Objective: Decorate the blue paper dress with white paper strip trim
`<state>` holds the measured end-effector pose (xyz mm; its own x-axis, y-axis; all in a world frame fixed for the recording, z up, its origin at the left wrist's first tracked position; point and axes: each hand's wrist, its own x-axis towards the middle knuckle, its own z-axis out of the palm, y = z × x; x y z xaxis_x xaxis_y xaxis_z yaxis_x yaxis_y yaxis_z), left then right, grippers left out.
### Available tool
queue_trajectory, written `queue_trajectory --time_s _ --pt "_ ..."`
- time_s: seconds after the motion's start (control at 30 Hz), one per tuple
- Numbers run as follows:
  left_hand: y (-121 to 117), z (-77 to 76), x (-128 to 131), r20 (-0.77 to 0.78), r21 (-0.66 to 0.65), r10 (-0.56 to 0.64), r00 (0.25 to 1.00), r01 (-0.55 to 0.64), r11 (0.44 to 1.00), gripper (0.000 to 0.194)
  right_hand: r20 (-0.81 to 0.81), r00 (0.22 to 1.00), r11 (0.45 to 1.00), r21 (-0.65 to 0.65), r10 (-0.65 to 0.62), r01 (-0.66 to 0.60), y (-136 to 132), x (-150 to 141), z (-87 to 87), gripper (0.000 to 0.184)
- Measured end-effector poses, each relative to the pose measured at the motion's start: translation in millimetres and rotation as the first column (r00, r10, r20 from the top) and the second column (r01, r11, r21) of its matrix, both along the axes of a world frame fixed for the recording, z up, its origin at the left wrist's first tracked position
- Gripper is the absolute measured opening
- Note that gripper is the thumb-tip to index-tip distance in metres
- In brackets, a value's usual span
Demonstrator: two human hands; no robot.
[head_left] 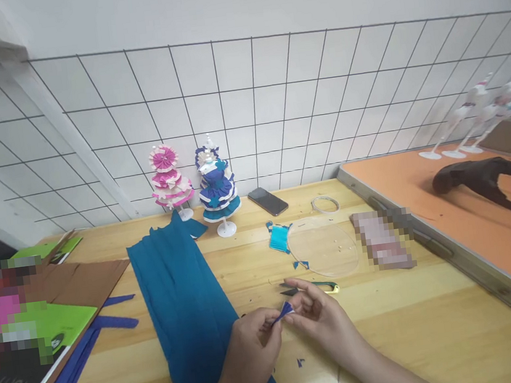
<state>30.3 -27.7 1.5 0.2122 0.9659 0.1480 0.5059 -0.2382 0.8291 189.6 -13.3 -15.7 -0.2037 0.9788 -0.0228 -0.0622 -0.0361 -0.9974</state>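
Note:
In front of me, my left hand pinches a small folded piece of blue-purple crepe paper with a white edge. My right hand grips the other end of that piece between thumb and fingers, its index finger raised. Just beyond the right hand lie thread snips with dark blades and a yellow handle, partly covered by the fingers. A long teal crepe sheet spreads under and beside my left forearm. A small blue scrap rests on the wood below my hands.
Two miniature ruffled dresses on stands, one pink and one blue, stand by the wall. Nearby are a phone, bright blue thread, a clear disc and a wire coil. Packets and paper lie left.

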Motion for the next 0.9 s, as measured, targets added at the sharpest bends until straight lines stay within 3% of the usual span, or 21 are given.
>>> queue_trajectory --time_s 0.2,0.5,0.57,0.7,0.9 --pt "0.5 -0.8 -0.6 -0.021 0.033 0.038 0.999 -0.037 0.999 0.016 0.189 0.981 0.986 0.169 -0.037 0.005 0.3 5.0 1.8 0.045" --pt "-0.7 6.9 0.3 -0.072 0.082 0.036 0.997 -0.030 0.996 0.018 0.279 0.956 0.952 0.305 -0.088 -0.002 1.2 6.1 2.3 0.039" --pt "-0.3 6.5 -0.4 -0.099 0.123 0.041 0.994 -0.029 0.992 0.017 0.324 0.940 0.925 0.378 -0.109 -0.024 1.7 7.3 5.1 0.036" --pt "0.4 4.2 -2.1 -0.149 0.215 0.064 0.987 -0.031 0.976 0.017 0.470 0.872 0.820 0.548 -0.138 -0.165 1.7 11.8 14.2 0.014" --pt "-2.3 2.0 -1.9 -0.260 0.287 0.043 0.965 0.034 0.957 0.018 0.636 0.755 0.754 0.573 -0.162 -0.321 -0.4 11.9 24.1 0.016"
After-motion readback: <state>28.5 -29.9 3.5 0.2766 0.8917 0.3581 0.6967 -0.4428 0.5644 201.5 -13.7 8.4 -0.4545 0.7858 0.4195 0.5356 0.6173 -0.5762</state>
